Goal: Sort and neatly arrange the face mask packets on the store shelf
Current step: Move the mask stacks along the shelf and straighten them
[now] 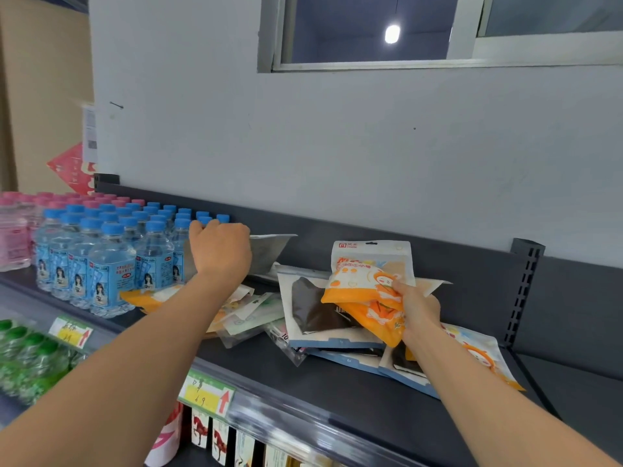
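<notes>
Right hand (pixel 419 310) pinching orange packets (pixel 364 294), header end up

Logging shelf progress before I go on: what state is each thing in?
left hand: grips grey packet, raised beside the blue-capped bottles.
right hand: holds orange packets over the black-window packet.
black-window packet: lying flat among loose packets.
loose packets: overlapping, unsorted on the shelf.
blue-capped bottles: upright, capped, in rows.

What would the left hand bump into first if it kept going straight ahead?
Probably the blue-capped bottles, just beyond the knuckles of the left hand, which holds a silver packet. Depth is unclear, so it might instead reach the dark back panel.
</notes>
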Demonstrator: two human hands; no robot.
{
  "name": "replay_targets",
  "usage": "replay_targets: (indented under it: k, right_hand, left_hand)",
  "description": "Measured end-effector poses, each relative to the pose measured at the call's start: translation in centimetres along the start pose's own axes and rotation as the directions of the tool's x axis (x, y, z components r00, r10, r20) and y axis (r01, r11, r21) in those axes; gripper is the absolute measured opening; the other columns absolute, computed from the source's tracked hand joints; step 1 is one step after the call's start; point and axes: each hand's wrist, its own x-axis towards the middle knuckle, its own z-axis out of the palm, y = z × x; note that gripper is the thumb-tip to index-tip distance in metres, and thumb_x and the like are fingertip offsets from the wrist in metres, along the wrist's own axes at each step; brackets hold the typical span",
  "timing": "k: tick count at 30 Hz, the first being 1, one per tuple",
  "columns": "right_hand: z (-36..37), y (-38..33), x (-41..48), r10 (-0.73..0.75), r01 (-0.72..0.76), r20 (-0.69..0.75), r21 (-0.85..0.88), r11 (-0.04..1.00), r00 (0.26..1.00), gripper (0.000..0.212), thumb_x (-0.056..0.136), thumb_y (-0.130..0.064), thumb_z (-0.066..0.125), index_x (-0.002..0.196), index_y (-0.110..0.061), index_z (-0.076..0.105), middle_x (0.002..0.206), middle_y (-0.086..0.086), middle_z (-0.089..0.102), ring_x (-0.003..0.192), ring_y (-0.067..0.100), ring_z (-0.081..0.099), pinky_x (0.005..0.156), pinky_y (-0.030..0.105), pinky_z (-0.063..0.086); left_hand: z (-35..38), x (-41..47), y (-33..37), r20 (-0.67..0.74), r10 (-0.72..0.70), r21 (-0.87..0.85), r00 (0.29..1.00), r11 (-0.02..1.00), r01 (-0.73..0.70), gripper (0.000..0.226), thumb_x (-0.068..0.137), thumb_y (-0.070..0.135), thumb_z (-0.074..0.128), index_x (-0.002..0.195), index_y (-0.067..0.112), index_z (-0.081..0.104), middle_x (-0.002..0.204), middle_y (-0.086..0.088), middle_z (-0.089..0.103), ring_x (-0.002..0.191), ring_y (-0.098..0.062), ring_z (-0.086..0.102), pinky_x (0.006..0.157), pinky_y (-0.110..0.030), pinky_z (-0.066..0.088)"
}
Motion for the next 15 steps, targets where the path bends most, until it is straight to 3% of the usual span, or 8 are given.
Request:
replay_targets:
  k: [8, 15]
  right_hand:
    - [-0.6, -0.4, -0.1, -0.039, 0.039, 0.019, -0.007, 0.999, 0.999, 0.043, 0.086, -0.03, 0.073, 0.123, -0.014, 0.059, 0.109, 0.009, 0.069, 0.095, 0.029, 0.068, 0.087, 0.047, 0.056]
    - [-1.5, -0.7, 0.3, -0.057, 0.057, 0.034, 0.015, 0.998, 0.998, 0.044, 0.086, -0.032, 0.073, 0.124, -0.015, 0.058, 0.112, 0.009, 0.069, 0.097, 0.029, 0.068, 0.089, 0.049, 0.055]
  left_hand:
    - [-1.5, -0.4, 0.6, -0.053, 0.079, 0.061, 0.995, 0.995, -0.076, 0.027, 0.085, 0.005, 0.052, 0.096, 0.026, 0.064, 0.068, 0.004, 0.048, 0.072, -0.019, 0.044, 0.08, -0.034, 0.031]
    - [-2.3, -1.2, 2.2, -0.168, 0.091, -0.063, 0.982, 0.993, -0.103, 0.029, 0.083, 0.0, 0.051, 0.102, 0.018, 0.064, 0.086, -0.003, 0.067, 0.073, -0.024, 0.051, 0.065, -0.032, 0.028]
